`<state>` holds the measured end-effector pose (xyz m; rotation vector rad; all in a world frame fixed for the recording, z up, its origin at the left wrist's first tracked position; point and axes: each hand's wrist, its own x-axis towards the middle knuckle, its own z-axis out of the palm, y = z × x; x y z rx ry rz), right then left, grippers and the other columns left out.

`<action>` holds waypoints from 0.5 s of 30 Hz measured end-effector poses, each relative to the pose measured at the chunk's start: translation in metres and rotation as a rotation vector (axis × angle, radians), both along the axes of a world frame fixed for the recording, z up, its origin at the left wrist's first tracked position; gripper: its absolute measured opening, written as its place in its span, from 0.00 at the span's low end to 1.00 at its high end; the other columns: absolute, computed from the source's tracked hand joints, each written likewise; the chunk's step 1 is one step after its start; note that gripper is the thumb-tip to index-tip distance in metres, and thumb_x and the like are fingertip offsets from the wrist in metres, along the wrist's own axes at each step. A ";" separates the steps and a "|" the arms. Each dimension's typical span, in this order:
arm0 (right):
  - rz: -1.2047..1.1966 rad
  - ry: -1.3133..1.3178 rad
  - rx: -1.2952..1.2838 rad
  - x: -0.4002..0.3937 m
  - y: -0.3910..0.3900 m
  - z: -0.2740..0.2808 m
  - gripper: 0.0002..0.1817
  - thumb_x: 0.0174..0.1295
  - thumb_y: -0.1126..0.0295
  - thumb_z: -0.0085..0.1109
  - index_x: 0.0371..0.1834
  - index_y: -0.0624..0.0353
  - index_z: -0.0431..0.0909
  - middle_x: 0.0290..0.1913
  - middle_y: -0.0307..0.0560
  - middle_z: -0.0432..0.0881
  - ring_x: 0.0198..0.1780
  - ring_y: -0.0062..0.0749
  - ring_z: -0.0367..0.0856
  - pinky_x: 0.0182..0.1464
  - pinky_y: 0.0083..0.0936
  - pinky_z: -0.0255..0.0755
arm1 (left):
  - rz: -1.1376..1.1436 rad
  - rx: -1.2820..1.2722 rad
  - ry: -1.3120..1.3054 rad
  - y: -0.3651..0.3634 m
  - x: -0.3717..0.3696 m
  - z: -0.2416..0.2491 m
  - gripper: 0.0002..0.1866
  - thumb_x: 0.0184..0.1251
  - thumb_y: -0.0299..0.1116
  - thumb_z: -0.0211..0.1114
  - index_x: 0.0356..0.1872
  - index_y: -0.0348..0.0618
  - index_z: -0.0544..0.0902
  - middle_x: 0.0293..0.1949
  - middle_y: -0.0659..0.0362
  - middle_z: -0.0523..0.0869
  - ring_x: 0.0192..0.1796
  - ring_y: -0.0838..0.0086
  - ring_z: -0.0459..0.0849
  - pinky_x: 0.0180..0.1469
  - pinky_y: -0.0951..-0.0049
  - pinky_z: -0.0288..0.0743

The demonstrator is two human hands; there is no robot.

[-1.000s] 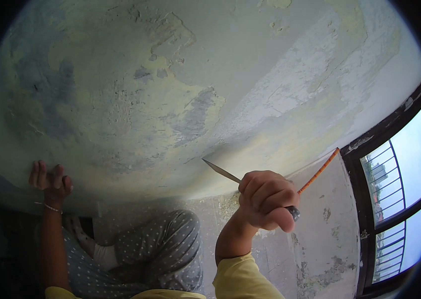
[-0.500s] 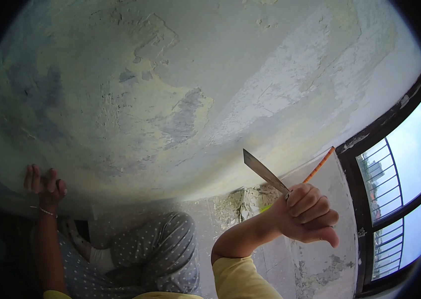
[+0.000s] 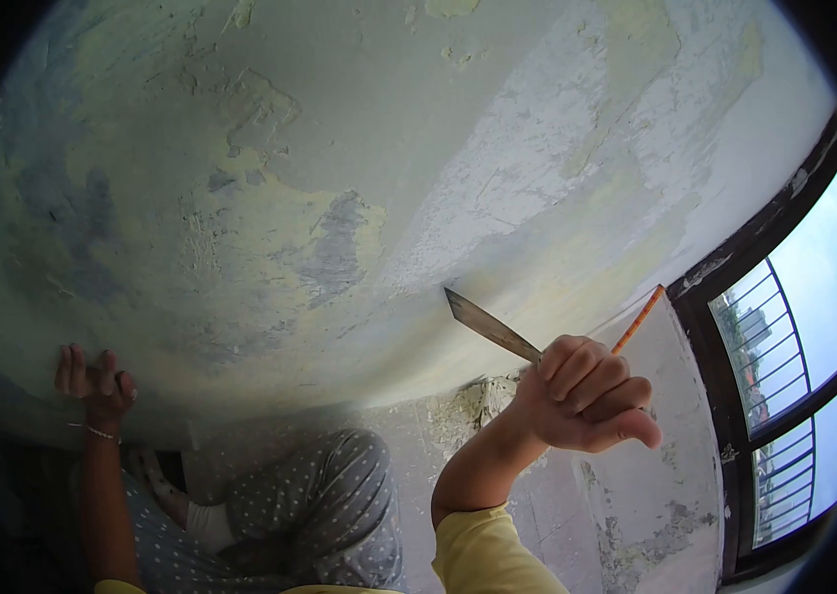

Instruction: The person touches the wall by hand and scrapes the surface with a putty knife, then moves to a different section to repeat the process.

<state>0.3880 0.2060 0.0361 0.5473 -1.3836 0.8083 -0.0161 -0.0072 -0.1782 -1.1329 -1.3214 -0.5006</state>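
My right hand (image 3: 592,391) is wrapped round the handle of a metal scraper (image 3: 490,327), its thumb pointing out to the right. The blade slants up and left, its wide end at the patchy wall (image 3: 339,119). Whether the edge touches the surface is hard to tell. Over on the left, my left hand (image 3: 97,384) is raised close to the wall with its fingers apart and slightly bent, holding nothing.
A dark-framed window (image 3: 735,396) with railings outside stands at the right. An orange striped strip (image 3: 639,319) lies behind my right hand. Crumbled plaster (image 3: 463,411) shows low on the wall. My bent legs in dotted trousers (image 3: 310,505) are below.
My right hand and the scraper have moved left and slightly up. My left hand sits a little lower and further right in view. The wall's patches have shifted left and up.
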 end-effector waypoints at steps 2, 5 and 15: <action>0.062 0.083 0.033 0.014 -0.013 0.008 0.29 0.67 0.41 0.41 0.17 0.51 0.54 0.12 0.33 0.55 0.10 0.18 0.50 0.12 0.17 0.49 | 0.006 0.008 0.008 0.002 -0.003 0.003 0.19 0.76 0.45 0.38 0.60 0.52 0.69 0.65 0.46 0.62 0.66 0.53 0.61 0.63 0.54 0.58; 0.030 0.100 0.014 -0.004 -0.005 0.007 0.29 0.67 0.41 0.41 0.17 0.52 0.55 0.12 0.33 0.55 0.10 0.19 0.51 0.12 0.18 0.50 | -0.017 0.014 0.003 0.001 -0.002 0.001 0.20 0.77 0.45 0.38 0.60 0.52 0.69 0.65 0.46 0.62 0.66 0.54 0.61 0.62 0.54 0.58; 0.051 0.024 0.005 -0.020 0.010 0.009 0.28 0.68 0.42 0.42 0.19 0.53 0.58 0.12 0.33 0.59 0.09 0.18 0.52 0.11 0.18 0.51 | 0.014 0.006 -0.009 0.001 -0.001 0.002 0.21 0.77 0.47 0.35 0.61 0.52 0.68 0.66 0.48 0.61 0.66 0.55 0.60 0.63 0.54 0.58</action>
